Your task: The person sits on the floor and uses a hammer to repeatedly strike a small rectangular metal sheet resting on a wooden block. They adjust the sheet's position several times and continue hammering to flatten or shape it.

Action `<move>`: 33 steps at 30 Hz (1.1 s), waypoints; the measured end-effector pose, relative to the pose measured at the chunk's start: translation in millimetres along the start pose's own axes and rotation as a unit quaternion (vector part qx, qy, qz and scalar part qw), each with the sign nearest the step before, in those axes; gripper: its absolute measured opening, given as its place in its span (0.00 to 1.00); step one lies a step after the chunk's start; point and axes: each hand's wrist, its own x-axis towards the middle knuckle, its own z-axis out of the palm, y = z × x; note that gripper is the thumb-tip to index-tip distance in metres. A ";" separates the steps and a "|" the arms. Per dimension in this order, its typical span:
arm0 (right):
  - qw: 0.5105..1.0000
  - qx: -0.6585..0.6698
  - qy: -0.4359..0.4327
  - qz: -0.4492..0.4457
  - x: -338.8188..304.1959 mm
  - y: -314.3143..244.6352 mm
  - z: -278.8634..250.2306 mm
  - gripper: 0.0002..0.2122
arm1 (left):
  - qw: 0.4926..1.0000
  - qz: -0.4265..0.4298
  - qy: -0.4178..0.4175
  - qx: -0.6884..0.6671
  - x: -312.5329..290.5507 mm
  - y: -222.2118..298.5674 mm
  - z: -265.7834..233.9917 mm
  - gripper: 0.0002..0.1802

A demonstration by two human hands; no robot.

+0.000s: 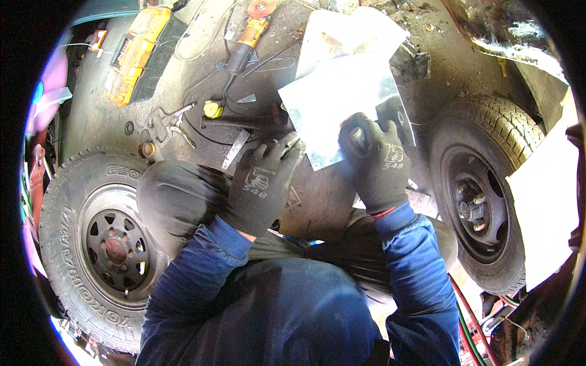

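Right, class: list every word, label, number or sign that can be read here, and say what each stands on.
I'll place the lettering without copying it.
Tyre at the picture's left: large sidewall letters, readable.
Gloved left hand: pale word, hand emblem and number across the back; readable.
Gloved right hand: matching emblem and number, readable; word above only partly.
Orange-and-black case, orange grinder: any markings are too small.

A sheet (314, 122) lies right of a grinder (243, 52) and toolbox (141, 55), between a left wheel (116, 250) and right wheel (473, 209).
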 end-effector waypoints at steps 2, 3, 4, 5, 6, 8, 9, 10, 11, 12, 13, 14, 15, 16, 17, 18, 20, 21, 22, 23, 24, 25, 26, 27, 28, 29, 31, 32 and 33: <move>1.000 0.006 -0.002 -0.003 0.1 0.7 -0.1 0.14 | 1.000 0.004 0.000 0.005 0.0 -0.7 -0.5 0.30; 1.000 0.009 -0.009 -0.001 0.2 1.1 -0.3 0.14 | 1.000 0.007 0.003 0.009 -0.1 -1.0 -0.5 0.30; 1.000 0.011 -0.009 -0.005 0.5 1.4 -0.5 0.14 | 1.000 0.011 0.006 0.011 -0.2 -1.4 -0.3 0.30; 1.000 0.012 -0.013 -0.007 0.7 1.6 -0.7 0.14 | 1.000 0.008 0.005 0.008 -0.4 -1.8 0.0 0.31; 1.000 0.013 -0.018 -0.008 0.9 1.6 -0.7 0.15 | 1.000 0.006 0.004 0.003 -0.5 -2.1 0.4 0.31; 1.000 0.013 -0.014 -0.001 1.2 1.3 -0.6 0.15 | 1.000 0.005 0.002 -0.001 -0.7 -2.4 1.2 0.31; 1.000 0.013 -0.018 0.003 1.2 1.0 -0.4 0.15 | 1.000 0.005 0.001 -0.002 -0.6 -2.6 1.6 0.31; 1.000 0.011 -0.011 0.003 1.2 0.9 -0.4 0.15 | 1.000 0.004 0.000 -0.002 -0.6 -2.6 1.7 0.31; 1.000 0.008 -0.010 0.004 1.1 0.8 -0.2 0.15 | 1.000 0.004 0.001 -0.002 -0.5 -2.5 1.6 0.31; 1.000 0.006 -0.012 0.005 0.9 0.8 -0.2 0.15 | 1.000 0.002 0.002 -0.001 -0.4 -2.5 1.3 0.31; 1.000 0.006 -0.009 0.003 0.7 0.8 -0.3 0.15 | 1.000 0.001 0.003 -0.001 -0.3 -2.4 0.8 0.31; 1.000 0.008 -0.008 0.003 0.5 1.0 -0.4 0.15 | 1.000 0.000 -0.002 0.001 -0.1 -2.6 0.1 0.29; 1.000 0.009 -0.008 0.002 0.4 1.2 -0.6 0.15 | 1.000 0.000 -0.006 0.003 0.2 -2.7 -0.7 0.28; 1.000 0.011 -0.009 0.003 0.3 1.5 -0.7 0.15 | 1.000 -0.005 -0.009 0.001 0.5 -2.7 -1.5 0.27; 1.000 0.012 -0.011 0.004 0.4 1.7 -0.8 0.15 | 1.000 -0.003 -0.011 0.008 0.8 -2.5 -2.1 0.27; 1.000 0.013 -0.012 0.001 0.6 1.8 -0.8 0.15 | 1.000 -0.004 -0.012 0.011 1.1 -2.3 -2.6 0.27; 1.000 0.011 -0.008 -0.007 1.1 1.9 -0.5 0.15 | 1.000 -0.002 -0.008 0.006 1.6 -1.6 -2.9 0.28; 1.000 0.008 -0.012 -0.008 1.3 1.8 -0.4 0.15 | 1.000 0.000 -0.003 0.000 1.8 -1.3 -2.9 0.29; 1.000 0.010 -0.007 -0.009 1.3 1.7 -0.3 0.14 | 1.000 0.002 0.001 -0.009 1.9 -1.1 -2.7 0.30; 1.000 0.010 -0.009 -0.004 1.3 1.5 -0.1 0.14 | 1.000 0.004 0.002 -0.005 2.0 -1.0 -2.5 0.30; 1.000 0.011 -0.013 0.002 1.1 1.3 -0.1 0.14 | 1.000 0.004 0.001 -0.003 2.1 -1.1 -2.3 0.30; 1.000 0.014 -0.008 0.004 1.0 1.1 0.0 0.14 | 1.000 0.005 0.000 0.000 2.1 -1.2 -2.1 0.30; 1.000 0.016 -0.005 0.005 0.8 1.0 0.0 0.14 | 1.000 0.003 -0.004 -0.001 2.1 -1.4 -2.0 0.30; 1.000 0.019 -0.002 0.007 0.7 0.9 -0.1 0.14 | 1.000 0.001 -0.008 -0.001 2.1 -1.6 -1.9 0.30; 1.000 0.015 -0.001 0.003 0.7 0.9 0.0 0.14 | 1.000 -0.001 -0.013 -0.002 2.0 -1.7 -1.8 0.30; 1.000 0.012 0.000 -0.001 0.7 0.9 -0.1 0.14 | 1.000 0.000 -0.010 0.002 1.9 -1.6 -1.8 0.30; 1.000 0.010 0.001 -0.002 1.0 0.9 -0.4 0.13 | 1.000 0.003 -0.005 0.010 1.6 -1.1 -1.9 0.30; 1.000 0.012 0.001 0.000 1.2 0.7 -0.5 0.13 | 1.000 0.000 -0.008 0.011 1.4 -0.8 -2.0 0.31; 1.000 0.012 -0.006 0.007 1.4 0.8 -0.7 0.13 | 1.000 -0.002 -0.011 0.011 1.3 -0.6 -1.9 0.31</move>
